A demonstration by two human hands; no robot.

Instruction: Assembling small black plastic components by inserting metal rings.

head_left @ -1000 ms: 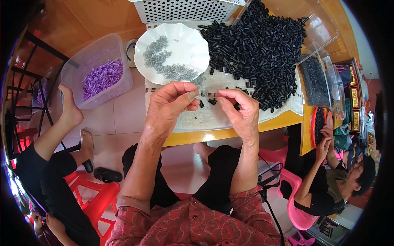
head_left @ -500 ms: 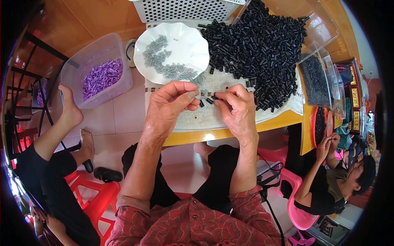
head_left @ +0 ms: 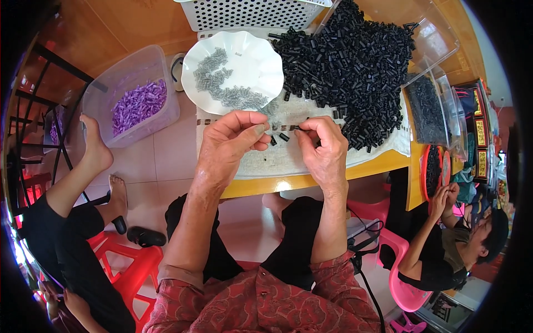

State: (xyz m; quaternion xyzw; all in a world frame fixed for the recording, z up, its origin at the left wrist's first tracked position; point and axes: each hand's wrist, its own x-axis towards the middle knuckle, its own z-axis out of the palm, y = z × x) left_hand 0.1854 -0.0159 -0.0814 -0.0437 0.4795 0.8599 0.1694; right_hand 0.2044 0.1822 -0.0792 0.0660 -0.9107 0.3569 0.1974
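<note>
My left hand [head_left: 230,139] is closed in a pinch just below the white scalloped plate [head_left: 261,64]; whatever is between its fingertips is too small to make out. On that plate lie many tiny silvery pieces [head_left: 239,97] that look like springs, some spilling past its lower rim. To the right, my right hand [head_left: 323,147] pinches a small black tube-shaped piece [head_left: 298,128] between thumb and index finger. Another black piece [head_left: 284,137] rests on the pale cloth [head_left: 250,164] between my hands. Beyond my right hand spreads a big heap of black pieces [head_left: 344,72].
A white perforated basket [head_left: 250,15] stands at the back. Left of the table is a clear tub [head_left: 169,105] of purple pieces. At right are a clear box [head_left: 427,108] of dark pieces and a red tray [head_left: 428,169]. People sit on both sides.
My right hand has taken one of the loose black pieces off the cloth and drawn back slightly right. The left hand keeps its pinch, nearly still.
</note>
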